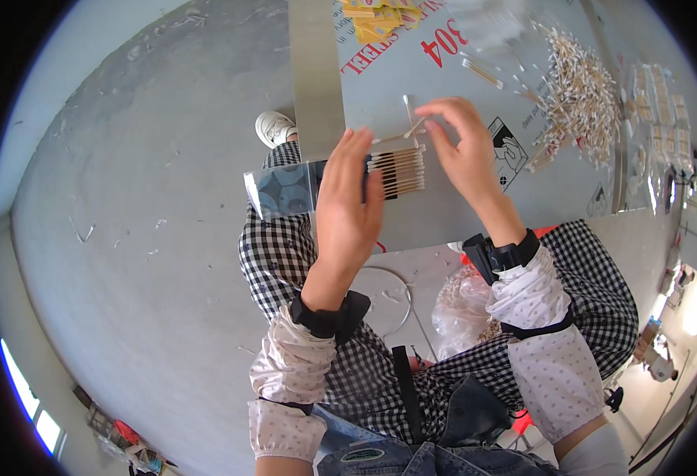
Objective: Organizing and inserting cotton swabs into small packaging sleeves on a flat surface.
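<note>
My left hand holds a clear plastic sleeve with a row of wooden-stick cotton swabs sticking out of its right end. My right hand is beside the swabs' tips, its fingers pinching a few loose swabs just above the bundle. Both hands hover over a grey metal table.
A large heap of loose cotton swabs lies at the table's right. Packed swab sleeves sit at the far right edge, and yellow paper pieces at the top. A clear plastic bag rests near my lap. Concrete floor spreads left.
</note>
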The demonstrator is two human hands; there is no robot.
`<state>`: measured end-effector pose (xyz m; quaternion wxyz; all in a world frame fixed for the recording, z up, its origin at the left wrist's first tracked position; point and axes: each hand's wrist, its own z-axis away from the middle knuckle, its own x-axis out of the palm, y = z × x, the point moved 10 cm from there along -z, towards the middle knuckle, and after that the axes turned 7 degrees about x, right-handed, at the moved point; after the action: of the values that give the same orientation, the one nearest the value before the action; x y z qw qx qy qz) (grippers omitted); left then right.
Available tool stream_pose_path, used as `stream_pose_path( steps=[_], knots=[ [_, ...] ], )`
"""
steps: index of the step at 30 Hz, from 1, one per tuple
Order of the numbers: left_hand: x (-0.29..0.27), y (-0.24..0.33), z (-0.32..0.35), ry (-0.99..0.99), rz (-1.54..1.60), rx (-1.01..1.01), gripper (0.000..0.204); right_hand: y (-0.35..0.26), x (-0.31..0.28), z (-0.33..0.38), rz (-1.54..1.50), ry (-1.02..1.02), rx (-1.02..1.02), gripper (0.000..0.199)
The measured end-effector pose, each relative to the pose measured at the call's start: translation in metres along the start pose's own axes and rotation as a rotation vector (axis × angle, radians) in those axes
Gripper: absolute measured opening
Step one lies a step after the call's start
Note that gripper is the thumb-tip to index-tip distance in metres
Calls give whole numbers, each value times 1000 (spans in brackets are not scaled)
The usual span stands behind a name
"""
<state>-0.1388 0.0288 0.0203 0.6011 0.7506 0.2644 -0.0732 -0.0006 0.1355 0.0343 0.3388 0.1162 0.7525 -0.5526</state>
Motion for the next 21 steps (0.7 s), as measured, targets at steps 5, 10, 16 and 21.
stream_pose_path(
  steps=[5,10,16,21],
  knots=[
    [30,13,-4,-195,-327,137,45,2,-2,-9,42,-26,3,23],
    [34,13,-5,-232,-411,168,44,-13,16,-13,237,-167,-258,20],
    [34,14,-6,-254,-431,162,44,10,-23,-28,387,-89,-316,8],
    [29,10,-5,-222,-306,137,44,55,-57,-24,552,15,-107,9]
  ],
)
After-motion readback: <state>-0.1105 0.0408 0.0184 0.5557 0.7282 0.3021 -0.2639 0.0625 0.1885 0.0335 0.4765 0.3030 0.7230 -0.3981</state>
